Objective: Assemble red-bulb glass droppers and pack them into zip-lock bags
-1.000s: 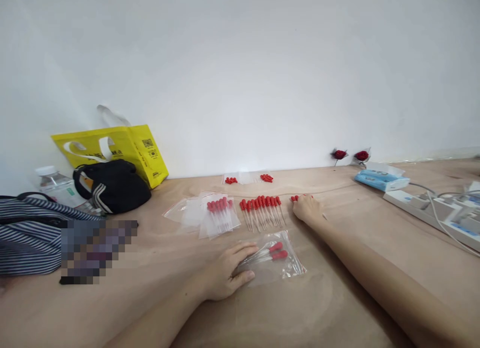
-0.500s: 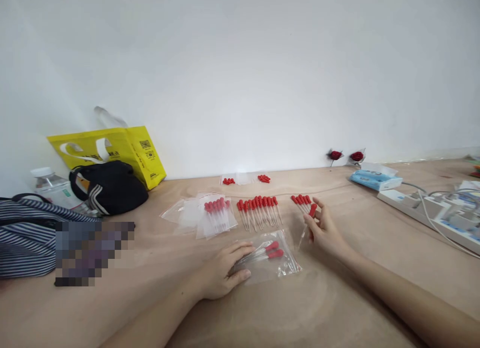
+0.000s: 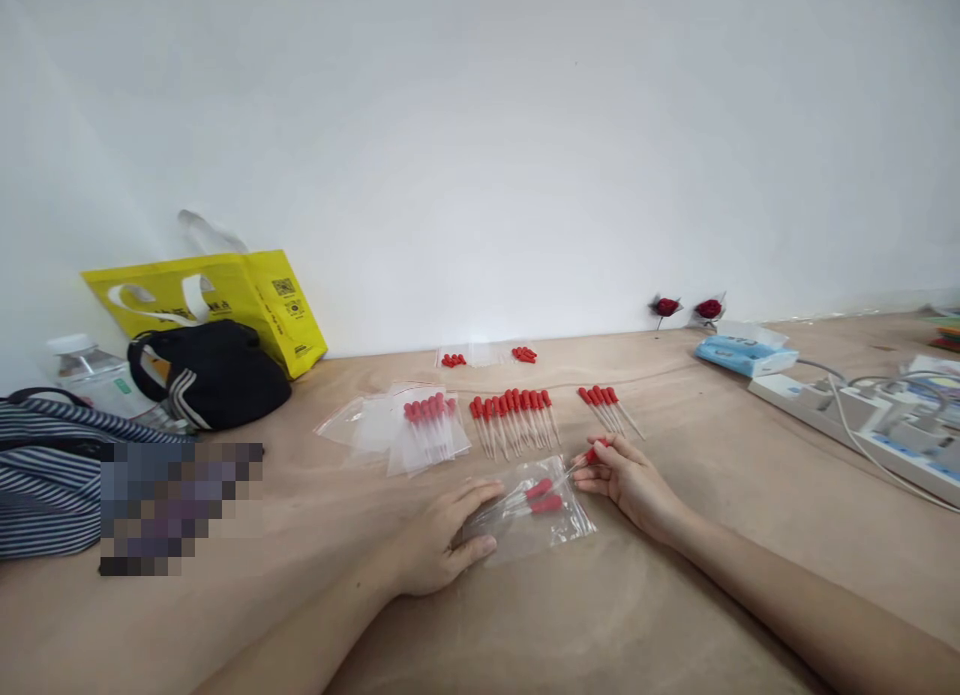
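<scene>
Right hand [image 3: 628, 485] has come in toward the near middle over the last half second, bringing one dropper [image 3: 592, 456] away from the cluster on the right. Dropper now sits at the right end of a clear bag [image 3: 514, 543], red bulb up and to the right, tube slanting down leftward over that end; whether the tip is inside, cannot tell. Right thumb and forefinger pinch it by the bulb, remaining fingers loosely extended below.

Left hand [image 3: 439, 540] rests on the bag's left end, as before: thumb apart from the fingers, fingertips on the plastic. Bag lies flat on the wooden table [image 3: 292, 495], two droppers [image 3: 546, 504] inside, bulbs to the right.

Just beyond: a long row of loose droppers [image 3: 515, 405], red bulbs to the far side. Right of it, the small cluster [image 3: 603, 397], fanned. Left of it, overlapping clear bags [image 3: 367, 430] with more red bulbs showing at their right.

Farther, by the wall, two little heaps of red bulbs [image 3: 524, 355] on clear plastic.

Far left: yellow bag [image 3: 262, 295], black pouch-like item [image 3: 225, 375], bottle [image 3: 101, 375], striped cloth [image 3: 52, 495]. Far right: two red roses [image 3: 667, 306], blue packet [image 3: 742, 356], power strip [image 3: 780, 390] with plugs.
</scene>
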The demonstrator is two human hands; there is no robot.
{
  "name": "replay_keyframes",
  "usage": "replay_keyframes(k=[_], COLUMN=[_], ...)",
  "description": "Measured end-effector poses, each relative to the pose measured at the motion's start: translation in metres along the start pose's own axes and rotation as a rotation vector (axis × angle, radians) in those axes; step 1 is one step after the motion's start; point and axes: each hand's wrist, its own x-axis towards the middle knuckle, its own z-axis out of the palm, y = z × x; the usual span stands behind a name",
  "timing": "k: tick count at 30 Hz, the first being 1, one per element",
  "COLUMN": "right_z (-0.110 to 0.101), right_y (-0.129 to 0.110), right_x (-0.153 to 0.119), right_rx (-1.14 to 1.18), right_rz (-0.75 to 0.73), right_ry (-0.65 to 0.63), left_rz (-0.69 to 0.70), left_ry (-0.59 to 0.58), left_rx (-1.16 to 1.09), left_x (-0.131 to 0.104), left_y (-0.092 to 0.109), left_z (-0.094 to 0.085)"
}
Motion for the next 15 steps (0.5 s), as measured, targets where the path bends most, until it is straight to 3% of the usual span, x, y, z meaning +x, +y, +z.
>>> replay_keyframes(k=[4,15], right_z=[0.0005,0.0081], right_y=[-0.0017,0.0002], right_x=[-0.0039,-0.0076], right_rx=[-0.144,-0.579], right_rz=[0.028,0.006], right_ry=[-0.123,-0.311], left_rz=[-0.012,-0.03], left_ry=[-0.003,-0.019], left_rx=[0.008,0.038], left_x=[-0.0005,-0.001], left_y=[-0.0001,0.0015], left_z=[0.0002,-0.0002])
